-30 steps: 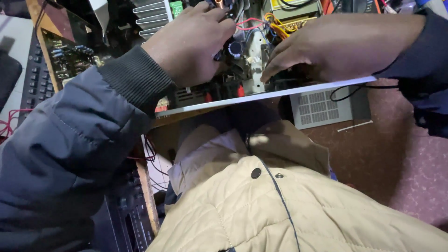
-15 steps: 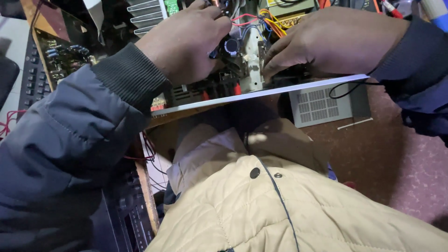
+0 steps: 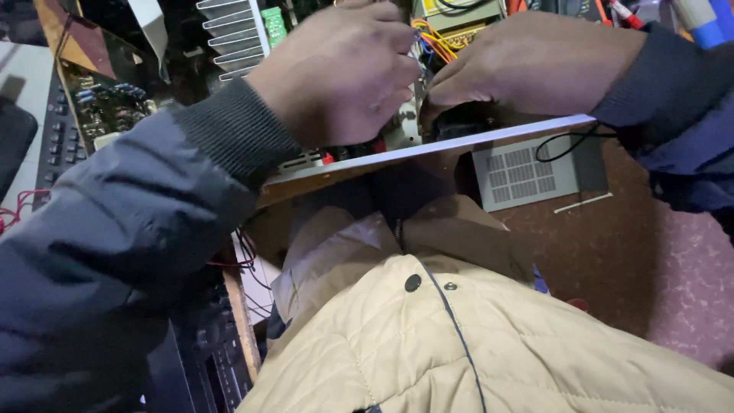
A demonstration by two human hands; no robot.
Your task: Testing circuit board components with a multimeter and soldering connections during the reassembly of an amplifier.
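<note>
My left hand (image 3: pixel 336 73) reaches into an open electronics chassis (image 3: pixel 459 144), knuckles up and fingers curled. Its fingertips sit against a bundle of orange and yellow wires (image 3: pixel 437 38), and its grip is hidden. Just to the right, my right hand (image 3: pixel 535 61) has its fingers bent down and pinched on a dark part (image 3: pixel 453 116) just inside the silver rim. The two hands nearly touch above a cream-coloured part (image 3: pixel 401 134) on the board.
A finned heat sink (image 3: pixel 229 34) and a green connector (image 3: pixel 273 23) stand behind my left hand. A bare circuit board (image 3: pixel 103 103) and a black keyboard (image 3: pixel 53 130) lie left. A grey vented box (image 3: pixel 524 172) sits below the rim. My beige quilted jacket (image 3: pixel 459 344) fills the foreground.
Both hands have closed in on each other and now cover most of the cream-coloured part that showed between them. The orange and yellow wires have come into view above.
</note>
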